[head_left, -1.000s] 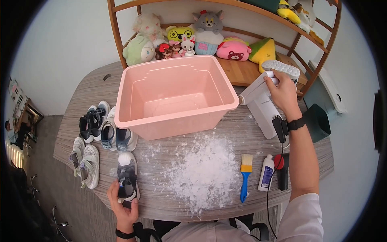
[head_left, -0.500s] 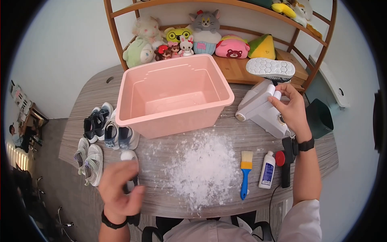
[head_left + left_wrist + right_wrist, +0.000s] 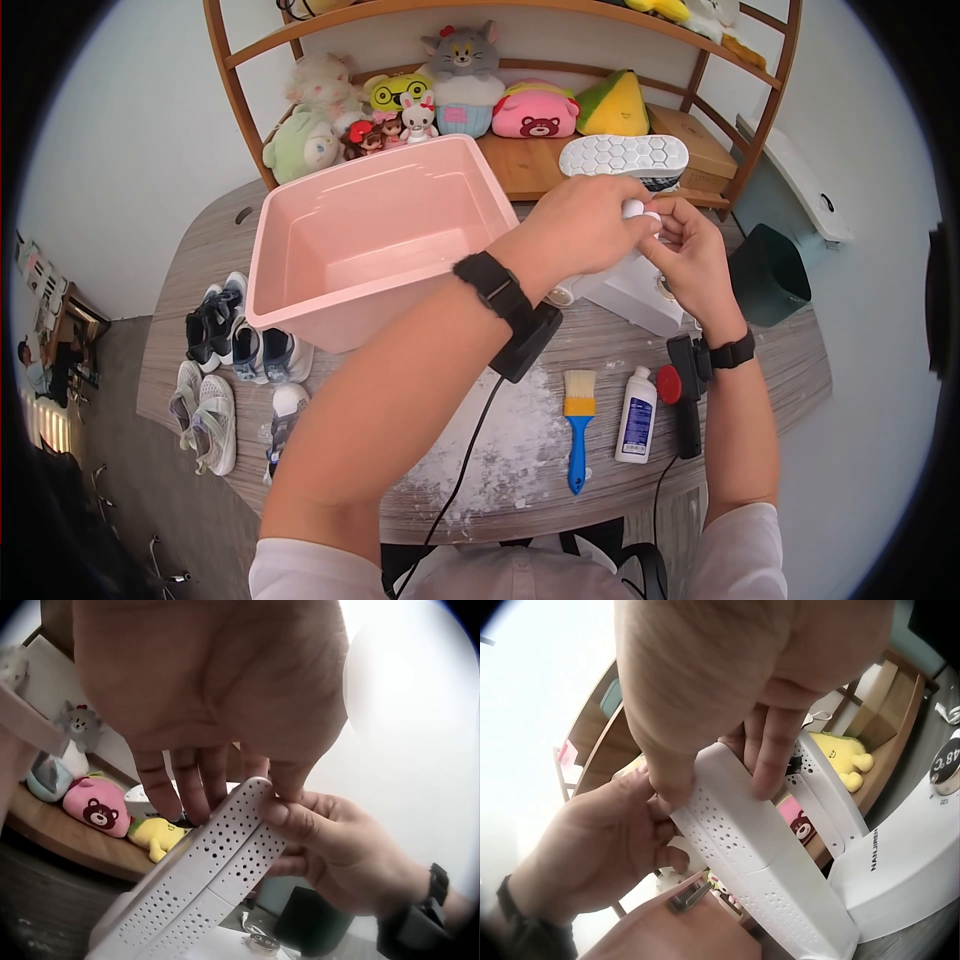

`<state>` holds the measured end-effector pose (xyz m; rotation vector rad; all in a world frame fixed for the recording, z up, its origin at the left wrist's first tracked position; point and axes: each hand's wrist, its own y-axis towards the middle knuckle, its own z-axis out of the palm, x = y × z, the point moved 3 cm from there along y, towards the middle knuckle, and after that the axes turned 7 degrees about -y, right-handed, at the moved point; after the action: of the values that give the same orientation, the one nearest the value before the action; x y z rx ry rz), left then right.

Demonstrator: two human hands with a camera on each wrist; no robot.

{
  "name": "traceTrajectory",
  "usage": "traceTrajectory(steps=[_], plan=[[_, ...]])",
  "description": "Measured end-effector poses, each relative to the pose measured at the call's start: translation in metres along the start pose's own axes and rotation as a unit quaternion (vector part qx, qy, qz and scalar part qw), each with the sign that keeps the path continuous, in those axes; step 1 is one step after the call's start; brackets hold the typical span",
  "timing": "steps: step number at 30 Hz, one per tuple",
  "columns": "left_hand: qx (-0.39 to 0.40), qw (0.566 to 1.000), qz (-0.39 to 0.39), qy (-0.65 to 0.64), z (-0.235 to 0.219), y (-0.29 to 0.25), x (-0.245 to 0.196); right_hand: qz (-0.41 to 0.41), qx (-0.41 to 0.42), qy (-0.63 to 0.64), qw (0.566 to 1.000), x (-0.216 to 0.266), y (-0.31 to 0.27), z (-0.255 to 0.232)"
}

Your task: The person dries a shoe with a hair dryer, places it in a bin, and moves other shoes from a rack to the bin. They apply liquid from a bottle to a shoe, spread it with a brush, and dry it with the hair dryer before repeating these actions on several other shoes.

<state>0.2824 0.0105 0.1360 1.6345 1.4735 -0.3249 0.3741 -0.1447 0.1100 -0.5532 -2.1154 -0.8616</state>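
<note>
A white shoe dryer (image 3: pixel 635 300) stands at the right of the table. My left hand (image 3: pixel 585 220) reaches across and pinches the tip of its perforated arm (image 3: pixel 210 877), its fingers on one side and thumb on the other. From the right, my right hand (image 3: pixel 690 260) pinches the same tip, the thumb lying along the holes. In the right wrist view, the dryer's round display (image 3: pixel 946 771) reads 48°C. Behind the hands, a shoe (image 3: pixel 625 155) sits sole up by the dryer. One dark shoe (image 3: pixel 287 425) with a white toe lies at the left, partly behind my left forearm.
Left of the hands stands a pink tub (image 3: pixel 345 270). White powder (image 3: pixel 500 440) covers the middle of the table. A brush (image 3: pixel 578 430), a white bottle (image 3: pixel 636 415) and a black-handled tool (image 3: pixel 688 400) lie at front right. Several shoes (image 3: pixel 215 420) stand left; plush toys (image 3: pixel 465 90) line the shelf.
My left hand has left the dark shoe at the left and crossed over to the dryer's arm. The right hand keeps holding that arm. The head view has shifted slightly.
</note>
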Motion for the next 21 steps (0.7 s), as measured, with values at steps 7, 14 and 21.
traceTrajectory(steps=[7,14,21], plan=[[-0.003,0.998,0.009,0.067,-0.001,0.009,-0.003,0.003,0.003,-0.027,1.000,0.002,0.000,0.000],[0.032,0.988,0.045,0.145,0.004,0.021,-0.008,-0.005,-0.004,-0.011,1.000,-0.004,0.000,0.000],[0.051,0.986,0.036,0.152,0.002,0.023,-0.010,-0.006,-0.008,-0.011,1.000,-0.001,0.002,0.001]])
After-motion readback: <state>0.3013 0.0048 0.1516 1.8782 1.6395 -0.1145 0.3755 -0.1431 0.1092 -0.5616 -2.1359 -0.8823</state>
